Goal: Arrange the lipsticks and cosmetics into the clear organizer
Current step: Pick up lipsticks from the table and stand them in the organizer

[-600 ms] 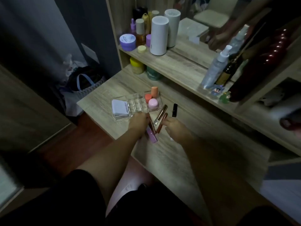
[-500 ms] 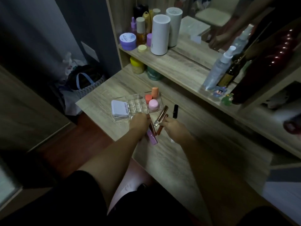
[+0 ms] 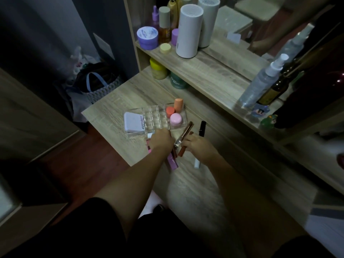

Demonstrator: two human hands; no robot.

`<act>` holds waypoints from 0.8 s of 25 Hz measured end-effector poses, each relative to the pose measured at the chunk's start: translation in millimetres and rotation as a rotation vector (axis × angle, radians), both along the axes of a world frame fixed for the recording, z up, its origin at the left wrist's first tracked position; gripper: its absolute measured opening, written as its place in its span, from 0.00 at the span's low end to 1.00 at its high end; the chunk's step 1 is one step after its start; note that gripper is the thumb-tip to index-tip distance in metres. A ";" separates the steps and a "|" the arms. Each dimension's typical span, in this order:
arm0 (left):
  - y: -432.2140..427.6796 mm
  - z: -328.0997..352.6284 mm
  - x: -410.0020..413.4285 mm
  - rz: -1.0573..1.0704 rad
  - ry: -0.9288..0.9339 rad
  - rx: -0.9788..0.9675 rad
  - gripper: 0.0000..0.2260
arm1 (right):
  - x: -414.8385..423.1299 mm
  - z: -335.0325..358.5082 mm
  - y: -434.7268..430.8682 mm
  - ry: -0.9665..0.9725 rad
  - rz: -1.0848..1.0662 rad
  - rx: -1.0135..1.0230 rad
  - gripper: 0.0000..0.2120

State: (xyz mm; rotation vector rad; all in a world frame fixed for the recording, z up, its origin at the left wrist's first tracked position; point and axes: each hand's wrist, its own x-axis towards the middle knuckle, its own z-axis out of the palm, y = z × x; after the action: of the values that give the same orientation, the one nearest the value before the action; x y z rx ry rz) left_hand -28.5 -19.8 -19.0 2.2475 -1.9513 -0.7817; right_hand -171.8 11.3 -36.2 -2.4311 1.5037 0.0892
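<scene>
The clear organizer (image 3: 156,111) sits on the wooden desk. It holds a white compact (image 3: 133,123) on the left, and an orange sponge (image 3: 178,104), a coral jar (image 3: 170,111) and a pink jar (image 3: 176,119) on the right. Its middle slots hold nothing. My left hand (image 3: 161,141) is curled over a purple lip tube (image 3: 172,162) just in front of the organizer, with a pink tube (image 3: 148,147) at its left side. My right hand (image 3: 198,147) pinches a brown lipstick (image 3: 181,152). A rose-gold tube (image 3: 184,133) slants between the hands. A black tube (image 3: 202,128) and a white tube (image 3: 197,163) lie nearby.
The raised shelf behind carries a white cylinder (image 3: 189,32), a purple jar (image 3: 147,38), bottles and a spray bottle (image 3: 260,84), in front of a mirror. A yellow jar (image 3: 158,68) and a green jar (image 3: 178,81) stand under it. A bag (image 3: 96,86) lies on the floor at the left.
Both hands stay on the pile of tubes. My left hand has edged toward the organizer's front edge, and a pink tube now shows at its left.
</scene>
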 end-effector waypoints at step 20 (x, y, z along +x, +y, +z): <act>-34.1 49.8 67.4 -0.012 0.836 -0.256 0.05 | 28.5 57.2 -51.8 -1.110 -0.516 0.098 0.12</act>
State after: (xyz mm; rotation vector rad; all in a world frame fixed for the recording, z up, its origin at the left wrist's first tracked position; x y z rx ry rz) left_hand 38.9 -53.9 30.8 1.4108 -1.5277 -1.1442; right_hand -143.3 -40.5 21.0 -1.4242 1.3827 -1.0545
